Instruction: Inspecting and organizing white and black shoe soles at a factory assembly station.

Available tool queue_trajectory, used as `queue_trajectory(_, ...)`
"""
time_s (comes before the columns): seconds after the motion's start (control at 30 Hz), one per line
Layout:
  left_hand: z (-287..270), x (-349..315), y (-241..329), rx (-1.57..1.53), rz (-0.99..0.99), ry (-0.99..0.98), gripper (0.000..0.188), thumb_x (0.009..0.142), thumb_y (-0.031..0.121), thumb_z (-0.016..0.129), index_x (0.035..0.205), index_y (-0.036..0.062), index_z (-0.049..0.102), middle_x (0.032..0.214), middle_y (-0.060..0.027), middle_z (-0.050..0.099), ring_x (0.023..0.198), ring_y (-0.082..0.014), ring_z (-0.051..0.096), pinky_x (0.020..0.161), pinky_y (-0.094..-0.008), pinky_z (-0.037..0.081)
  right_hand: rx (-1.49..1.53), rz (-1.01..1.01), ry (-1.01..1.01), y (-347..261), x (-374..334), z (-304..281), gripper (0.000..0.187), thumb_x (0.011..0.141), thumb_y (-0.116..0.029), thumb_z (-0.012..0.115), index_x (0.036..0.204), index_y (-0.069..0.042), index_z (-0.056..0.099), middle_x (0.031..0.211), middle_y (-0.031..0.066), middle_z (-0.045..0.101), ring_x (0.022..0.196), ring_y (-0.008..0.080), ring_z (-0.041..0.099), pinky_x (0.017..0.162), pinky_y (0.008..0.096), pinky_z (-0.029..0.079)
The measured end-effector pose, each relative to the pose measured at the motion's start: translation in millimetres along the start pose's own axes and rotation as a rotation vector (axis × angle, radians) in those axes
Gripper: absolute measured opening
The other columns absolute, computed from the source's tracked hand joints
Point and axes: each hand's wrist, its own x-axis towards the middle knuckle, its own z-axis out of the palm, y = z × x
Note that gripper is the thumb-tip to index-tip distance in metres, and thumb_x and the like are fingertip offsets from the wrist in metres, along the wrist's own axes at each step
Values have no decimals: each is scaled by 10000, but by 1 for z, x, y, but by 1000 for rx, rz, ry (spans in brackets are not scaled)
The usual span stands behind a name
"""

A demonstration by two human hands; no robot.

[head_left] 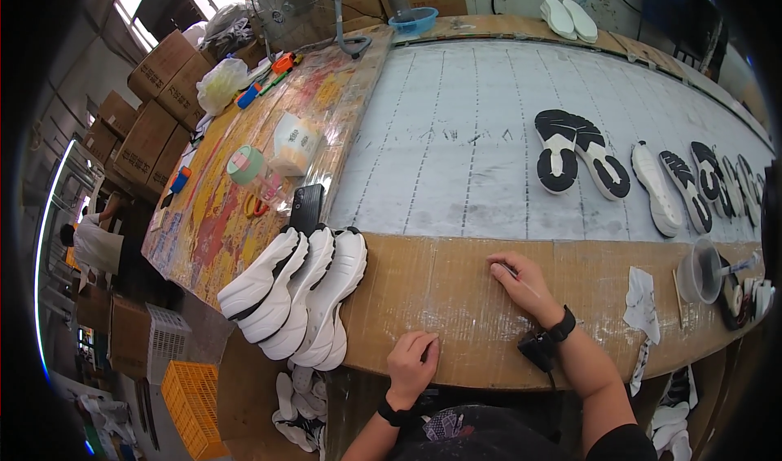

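Note:
My right hand [524, 283] rests on the cardboard-covered front of the table, its fingers closed around a thin, pen-like tool [511, 271]; only a bit of it shows. At the table's front edge lies my left hand [411, 366] with curled fingers, and what is in them, if anything, is hidden. To its left stands a stack of white shoe soles [303, 298] with black trim, leaning against one another. Beyond my right hand, a pair of black-and-white soles [557, 153] lies on the pale, line-marked surface [440, 151].
More soles [656, 189] line the right side. Near the right edge are a clear plastic cup [699, 272] and a torn white paper [642, 302]. A phone [306, 207], a green-lidded bottle [248, 168] and a fan [292, 5] are at left. An orange crate [192, 412] stands below.

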Motion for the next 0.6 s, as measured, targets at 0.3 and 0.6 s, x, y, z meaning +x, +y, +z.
queue_trajectory(0.3, 3, 8, -1, 21, -2, 2, 105, 697, 49, 631, 798, 48, 602, 787, -95, 586, 713, -264, 571, 610, -321, 467, -21, 37, 13, -6, 8, -5, 200, 813, -156, 546, 955, -22, 587, 880, 100, 596, 797, 178, 558, 711, 262, 429)
queue_trajectory(0.6, -2, -10, -12, 46, -12, 43, 99, 719, 79, 612, 809, 46, 585, 810, -91, 571, 731, -268, 566, 623, -324, 467, 176, 92, -10, 24, -1, 7, 176, 835, -111, 524, 961, 3, 570, 809, 22, 561, 738, 99, 512, 675, 211, 416)
